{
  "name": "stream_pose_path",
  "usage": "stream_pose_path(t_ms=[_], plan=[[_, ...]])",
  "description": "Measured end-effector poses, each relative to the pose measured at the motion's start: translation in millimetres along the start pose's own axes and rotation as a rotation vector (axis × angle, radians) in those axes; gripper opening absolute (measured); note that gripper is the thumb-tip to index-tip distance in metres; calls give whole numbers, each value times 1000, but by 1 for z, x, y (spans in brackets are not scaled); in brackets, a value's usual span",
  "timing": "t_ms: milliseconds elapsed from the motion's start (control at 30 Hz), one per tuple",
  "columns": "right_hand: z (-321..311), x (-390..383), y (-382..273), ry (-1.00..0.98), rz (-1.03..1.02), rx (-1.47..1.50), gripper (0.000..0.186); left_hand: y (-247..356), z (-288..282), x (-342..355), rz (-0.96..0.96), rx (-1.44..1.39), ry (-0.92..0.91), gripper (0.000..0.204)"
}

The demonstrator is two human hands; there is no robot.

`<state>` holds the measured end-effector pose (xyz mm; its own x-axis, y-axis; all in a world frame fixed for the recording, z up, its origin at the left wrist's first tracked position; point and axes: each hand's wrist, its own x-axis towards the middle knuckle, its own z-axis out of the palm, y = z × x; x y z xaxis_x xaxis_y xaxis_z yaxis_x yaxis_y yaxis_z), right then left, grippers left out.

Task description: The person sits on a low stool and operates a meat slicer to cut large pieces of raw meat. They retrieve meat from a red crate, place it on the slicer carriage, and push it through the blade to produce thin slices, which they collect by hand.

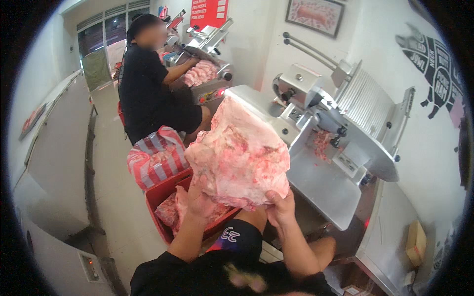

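Clearly, the slab of meat [242, 153], broad, pale pink and fatty with redder patches, is up in the air in front of the person, borne by both hands at its near edge. The left hand [200, 201] grips the lower left corner, its fingers mostly hidden by the meat, so how far they spread I cannot tell. The right hand [280, 204] is closed on the lower right corner, thumb laid over the edge and the other fingers out of sight underneath. Below and to the left sits a red crate [160, 193] with more pieces of meat [170, 212] in it, and just beyond that a red-and-white striped bag [158, 154]. To the right stands a metal slicer [368, 101] with a ribbed sloping plate; small meat scraps [322, 145] lie by its blade, above a smooth metal tray [328, 190]. Farther right, a tan box [416, 243] rests on a steel counter [395, 212]. Across the room a co-worker [143, 84] in dark clothes (the person's own top is black too) reaches toward a second slicer [202, 42], where pale pink slices [201, 73] are heaped.
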<state>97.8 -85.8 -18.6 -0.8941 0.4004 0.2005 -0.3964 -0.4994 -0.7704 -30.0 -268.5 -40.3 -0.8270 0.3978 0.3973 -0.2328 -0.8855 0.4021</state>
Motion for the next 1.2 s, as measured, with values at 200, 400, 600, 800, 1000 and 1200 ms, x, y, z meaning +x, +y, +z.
stream_pose_path(t_ms=[200, 400, 600, 800, 1000, 1200], plan=[[6, -4, -25, -78, -141, 114, 95, 21, 28, 23, -25, 241, -134, 66], [34, -2, -101, -74, -350, -30, 86, 44, 139, 81, -29, 513, -371, 67], [49, 33, -230, -20, -492, -235, 63, 30, 254, 164, -64, 234, -616, 52], [30, 82, -349, 98, -724, -731, 51, -35, 321, 260, -8, 428, -849, 46], [-48, 93, -402, 239, -563, -764, 50, -138, 354, 324, -75, 721, -824, 45], [-97, 86, -419, 258, -605, -909, 46, -163, 394, 308, -232, 1223, -947, 44]])
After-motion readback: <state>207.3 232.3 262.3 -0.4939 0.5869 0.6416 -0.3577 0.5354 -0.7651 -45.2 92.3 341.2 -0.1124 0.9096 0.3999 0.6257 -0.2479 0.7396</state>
